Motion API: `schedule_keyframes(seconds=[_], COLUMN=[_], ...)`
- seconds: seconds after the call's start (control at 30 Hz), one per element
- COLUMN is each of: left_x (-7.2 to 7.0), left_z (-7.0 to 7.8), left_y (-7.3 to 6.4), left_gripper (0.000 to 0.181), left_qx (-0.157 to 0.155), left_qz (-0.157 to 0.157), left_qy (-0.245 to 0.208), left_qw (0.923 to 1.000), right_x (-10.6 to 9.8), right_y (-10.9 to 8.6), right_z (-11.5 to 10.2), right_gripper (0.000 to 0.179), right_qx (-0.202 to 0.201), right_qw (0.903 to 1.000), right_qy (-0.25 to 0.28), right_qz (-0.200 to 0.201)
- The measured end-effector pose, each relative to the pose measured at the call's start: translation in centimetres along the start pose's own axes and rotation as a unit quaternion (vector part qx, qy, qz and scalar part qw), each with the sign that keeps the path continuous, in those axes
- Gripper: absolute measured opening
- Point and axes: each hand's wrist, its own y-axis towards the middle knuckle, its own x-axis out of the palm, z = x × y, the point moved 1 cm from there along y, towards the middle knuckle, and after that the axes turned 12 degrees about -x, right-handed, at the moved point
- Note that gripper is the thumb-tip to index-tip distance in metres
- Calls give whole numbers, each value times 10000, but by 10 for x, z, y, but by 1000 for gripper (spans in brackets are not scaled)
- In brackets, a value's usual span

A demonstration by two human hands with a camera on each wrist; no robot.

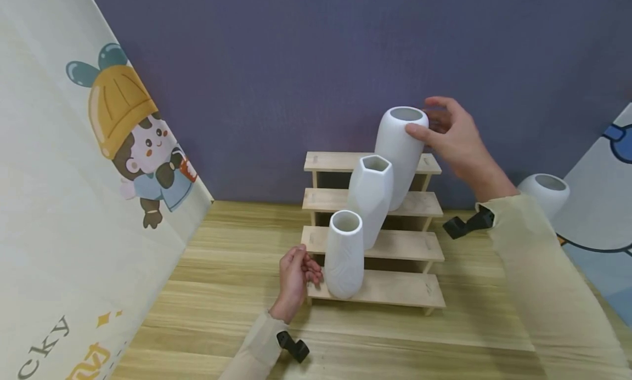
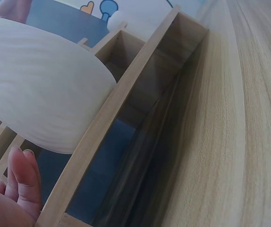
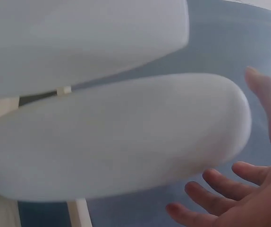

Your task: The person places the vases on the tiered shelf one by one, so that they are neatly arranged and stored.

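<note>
A wooden stepped stand [image 1: 395, 287] carries three white vases. On its lowest board is a small textured vase [image 1: 344, 259]; on the board above, a faceted vase [image 1: 371, 199]. The tall smooth vase [image 1: 401, 144] stands one board higher. My right hand [image 1: 456, 139] is at this tall vase's rim, thumb in front and fingers on the far right side. In the right wrist view, the spread fingers [image 3: 220, 184] are around the vase's top end without gripping it. My left hand [image 1: 295, 276] is beside the lowest board's left end, fingers loosely bent, near the small vase.
Another white vase [image 1: 545, 191] stands at the far right, partly behind my right sleeve. The stand rests on a wood-grain tabletop [image 1: 237, 248] against a dark blue back panel [image 1: 257, 84]. A printed cartoon panel [image 1: 133, 139] borders the left side.
</note>
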Motion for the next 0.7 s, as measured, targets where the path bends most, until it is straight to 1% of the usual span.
schedule_keyframes(seconds=[0.13,0.2,0.43,0.53,0.7], left_x=[0,0,1,1,1], left_z=[1,1,2,2,2], left_y=[-1,-1,-2,-2,-1], left_gripper=[33,33,32,32,32], left_qx=[3,0,18,18,4], left_qz=[8,17,59,58,42], left_qy=[28,29,-71,-71,-116], left_qw=[10000,10000,10000,10000,9999], right_x=[-14,-20,-41,-52,-70], right_y=[-5,-8,-16,-23,-34], right_z=[5,9,28,35,49], right_gripper=[73,71,69,67,65], right_qx=[-29,-22,233,278,327], right_qw=[9998,9995,9964,9948,9931], right_qy=[-14,-115,-297,-369,-263], right_qz=[189,303,754,906,1096])
